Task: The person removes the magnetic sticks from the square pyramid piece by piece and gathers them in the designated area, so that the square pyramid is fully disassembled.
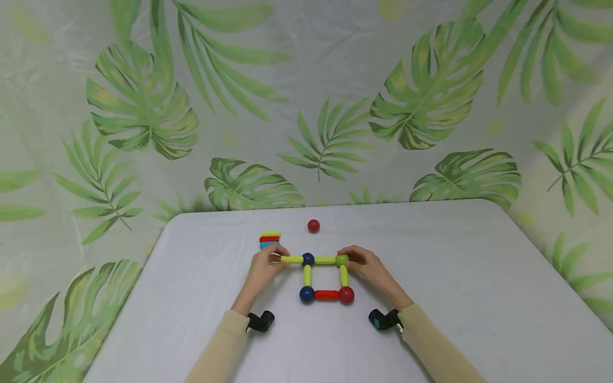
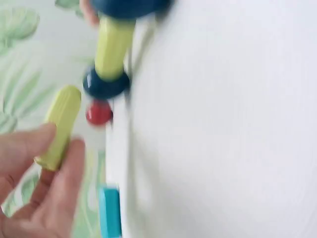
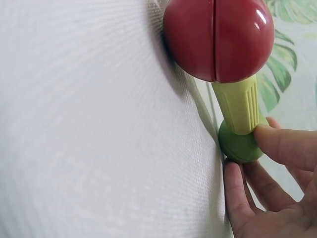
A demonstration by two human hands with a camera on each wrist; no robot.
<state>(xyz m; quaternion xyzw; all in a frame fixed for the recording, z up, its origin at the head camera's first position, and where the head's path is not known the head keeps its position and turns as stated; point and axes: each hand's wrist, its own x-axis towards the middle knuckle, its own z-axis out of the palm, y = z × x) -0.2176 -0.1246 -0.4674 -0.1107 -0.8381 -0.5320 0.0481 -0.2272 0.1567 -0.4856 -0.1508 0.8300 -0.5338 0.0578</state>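
Head view: left hand (image 1: 264, 267) pinches a ribbed yellow-green rod (image 1: 293, 259), dark-blue ball (image 1: 308, 259) at its three o'clock; right hand (image 1: 370, 266) grips a green ball (image 1: 341, 260).

Wht table (image 1: 469, 260), leaf-print backdrop (image 1: 330, 69) behind, mostly grn

The square (image 1: 308, 276) lies flat, with a dark blue ball (image 1: 307, 294) at its near left corner, a red ball (image 1: 347, 294) near right, a second dark blue ball (image 1: 308, 259) far left and, far right, a green ball (image 1: 342, 260) pinched by the right hand (image 1: 370, 267). Its near side is a red rod (image 1: 327, 295); yellow-green rods (image 1: 325, 260) make the other three. At the square's far left corner, in line with its far side, the left hand (image 1: 263, 266) pinches a fourth yellow-green rod (image 1: 293, 259), though I can't tell whether it touches.
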